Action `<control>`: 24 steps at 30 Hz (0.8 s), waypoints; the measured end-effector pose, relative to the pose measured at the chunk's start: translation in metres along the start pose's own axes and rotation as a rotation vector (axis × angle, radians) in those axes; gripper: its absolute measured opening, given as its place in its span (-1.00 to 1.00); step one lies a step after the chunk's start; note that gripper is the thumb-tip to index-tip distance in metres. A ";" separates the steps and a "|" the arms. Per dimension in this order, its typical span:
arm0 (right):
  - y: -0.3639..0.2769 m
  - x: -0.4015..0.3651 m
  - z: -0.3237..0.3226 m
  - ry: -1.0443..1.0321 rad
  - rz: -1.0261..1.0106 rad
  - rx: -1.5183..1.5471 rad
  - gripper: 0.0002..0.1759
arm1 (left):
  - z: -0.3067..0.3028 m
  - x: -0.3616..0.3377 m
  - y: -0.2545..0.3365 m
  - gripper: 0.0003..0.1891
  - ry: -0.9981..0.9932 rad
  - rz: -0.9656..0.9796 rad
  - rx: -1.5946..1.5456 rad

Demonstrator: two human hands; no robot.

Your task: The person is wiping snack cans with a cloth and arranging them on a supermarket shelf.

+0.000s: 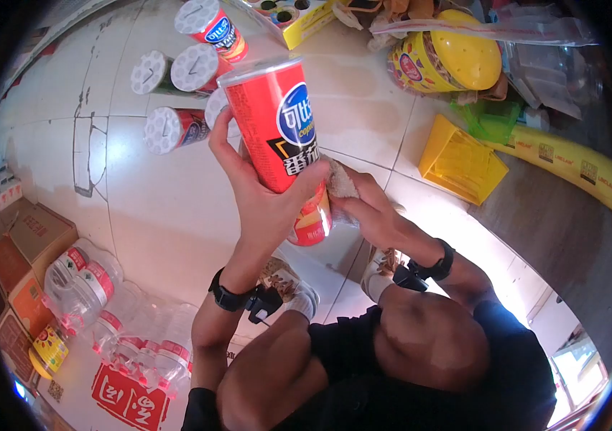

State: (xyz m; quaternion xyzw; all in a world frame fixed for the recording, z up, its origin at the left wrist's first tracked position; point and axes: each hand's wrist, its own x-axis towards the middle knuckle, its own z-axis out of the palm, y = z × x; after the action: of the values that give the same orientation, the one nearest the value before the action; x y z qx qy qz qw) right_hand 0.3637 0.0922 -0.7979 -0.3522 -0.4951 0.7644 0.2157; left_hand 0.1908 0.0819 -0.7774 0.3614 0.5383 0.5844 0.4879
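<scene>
The bare, hairless-looking back of the left hand [266, 205] was turned toward the view, its thumb [307, 182] stretched across and its index finger [226, 144] extended. The bare right hand [368, 206] was held near that thumb, its fingers bent. The left forearm [212, 323] and right forearm [470, 276] were angled inward.

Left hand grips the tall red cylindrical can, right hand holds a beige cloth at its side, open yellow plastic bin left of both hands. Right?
The left hand grips the tall red can and the right hand holds the beige cloth, but the head view shows the open yellow plastic bin right of both hands.
</scene>
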 end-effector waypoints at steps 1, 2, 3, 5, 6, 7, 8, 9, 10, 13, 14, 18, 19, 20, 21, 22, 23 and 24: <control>0.000 0.001 -0.002 -0.041 0.002 0.023 -0.29 | 0.000 -0.001 0.000 0.10 0.000 -0.002 -0.001; 0.000 0.000 -0.005 -0.041 0.000 0.021 -0.29 | 0.000 -0.001 0.000 0.11 0.004 0.038 0.017; 0.001 0.001 -0.009 -0.050 0.037 0.033 -0.29 | -0.001 0.000 -0.001 0.12 0.008 0.081 0.035; -0.002 0.001 -0.011 -0.061 0.076 0.047 -0.28 | -0.004 0.000 -0.009 0.10 0.018 0.146 0.076; -0.005 0.002 -0.012 -0.008 0.046 0.038 -0.30 | -0.006 0.001 -0.014 0.09 0.026 0.211 0.115; -0.008 0.003 -0.013 0.045 0.017 0.029 -0.33 | -0.010 0.001 -0.016 0.09 0.025 0.212 0.114; -0.007 0.003 -0.019 0.076 0.006 0.082 -0.40 | -0.014 -0.001 -0.017 0.05 -0.050 0.227 0.326; -0.011 0.005 -0.022 0.079 0.008 0.082 -0.40 | -0.016 -0.004 -0.016 0.01 -0.125 0.240 0.537; -0.018 0.008 -0.025 0.150 -0.031 0.149 -0.43 | -0.012 -0.006 -0.012 -0.04 -0.133 0.296 0.574; -0.036 0.014 -0.027 0.287 -0.131 0.023 -0.44 | -0.008 -0.017 -0.015 -0.13 -0.222 0.056 0.395; -0.038 0.018 -0.022 0.279 -0.178 -0.030 -0.42 | -0.005 -0.017 -0.014 -0.24 -0.258 0.209 0.563; -0.045 0.022 -0.009 0.219 -0.277 -0.343 -0.36 | -0.010 -0.015 -0.021 -0.38 -0.249 -0.009 0.472; -0.047 0.022 -0.009 0.177 -0.306 -0.357 -0.35 | -0.012 -0.013 -0.015 -0.38 -0.250 -0.010 0.472; -0.051 0.021 -0.009 0.160 -0.319 -0.378 -0.36 | -0.016 -0.011 -0.011 -0.40 -0.181 0.030 0.519; -0.046 0.020 -0.011 0.161 -0.315 -0.374 -0.36 | -0.020 -0.011 -0.008 -0.41 -0.112 0.069 0.568; -0.040 0.022 -0.013 0.130 -0.341 -0.473 -0.37 | -0.022 -0.011 -0.007 -0.36 -0.054 0.021 0.389; -0.037 0.024 -0.014 0.101 -0.368 -0.573 -0.38 | -0.026 -0.010 -0.002 -0.36 -0.056 0.026 0.391; -0.036 0.023 -0.016 0.093 -0.351 -0.662 -0.40 | -0.032 -0.011 0.006 -0.32 -0.034 -0.054 0.276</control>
State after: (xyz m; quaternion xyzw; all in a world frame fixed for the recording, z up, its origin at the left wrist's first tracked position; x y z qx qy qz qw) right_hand 0.3599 0.1321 -0.7764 -0.3469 -0.7580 0.4975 0.2400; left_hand 0.1622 0.0631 -0.7757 0.4204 0.6147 0.4855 0.4580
